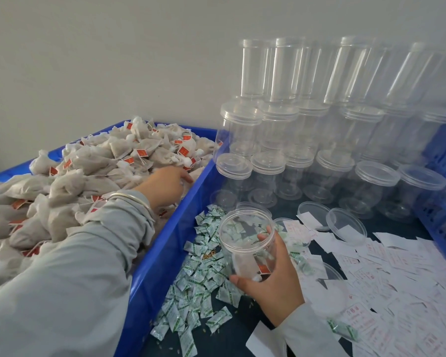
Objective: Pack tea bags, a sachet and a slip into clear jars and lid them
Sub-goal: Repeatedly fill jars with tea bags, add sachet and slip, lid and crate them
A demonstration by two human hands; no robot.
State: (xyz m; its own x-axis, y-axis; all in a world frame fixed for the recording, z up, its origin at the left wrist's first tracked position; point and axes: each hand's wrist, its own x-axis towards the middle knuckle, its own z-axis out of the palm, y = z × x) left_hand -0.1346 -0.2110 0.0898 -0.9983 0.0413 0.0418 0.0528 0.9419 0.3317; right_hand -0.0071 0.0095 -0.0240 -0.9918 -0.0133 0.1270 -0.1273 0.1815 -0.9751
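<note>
Right hand (269, 282) grips one jar (246, 243) — one tea bag (245, 264) inside.

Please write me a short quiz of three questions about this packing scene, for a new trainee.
1. True or false: the open jar in the right hand already holds a tea bag.
2. Where does the left hand reach? A) the sachets B) the tea bag pile C) the stacked jars
3. What lies on the table right of the green-printed sachets?

Key: 1. true. 2. B. 3. paper slips printed in red.
</note>
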